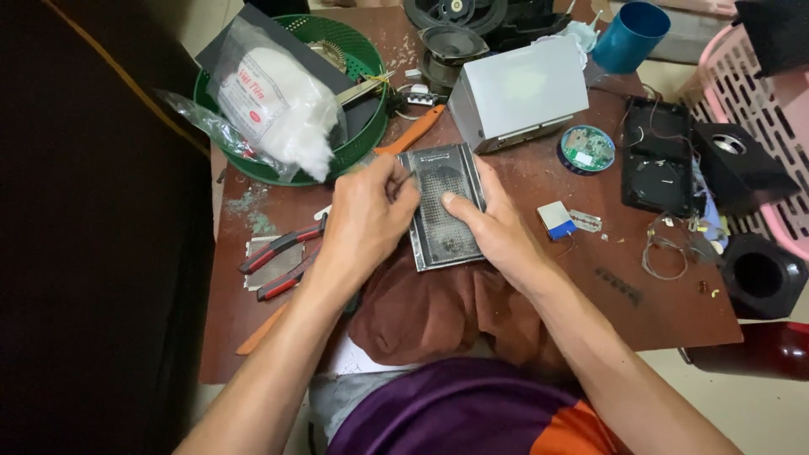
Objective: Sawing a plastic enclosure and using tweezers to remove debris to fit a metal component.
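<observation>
Spanning most of the view is 1 brown worktop [253,337], cluttered edge to edge. Far-left corner: 1 green basket [371,59] w/ 1 clear bag of white cotton [278,101] lying over its rim. Far edge, middle: 1 white box housing [518,88], tilted, w/ 1 blue cup [630,35] just beyond it toward the far-right corner. Right edge: 1 pink slotted crate [758,93] beside the worktop, 2 black speaker cubes [742,164] near it, 1 open black casing [661,156] w/ loose wires. At the near edge, middle, 1 brown cloth [430,316] is bunched under the work. On it lies 1 flat metal mesh grille [442,211], rectangular, long side running away from the person. Left hand [366,223] is closed, fingertips pinched together at the grille's left edge around something thin; can't tell what. Right hand [497,232] is clamped on the grille's right edge, thumb pressed on the mesh. Left edge: 1 pair of red-handled pliers [278,257]. Also 1 orange-handled tool [413,131] by the basket, 1 round green circuit board [587,149], 1 small blue-white block [556,219] right of the right hand.
</observation>
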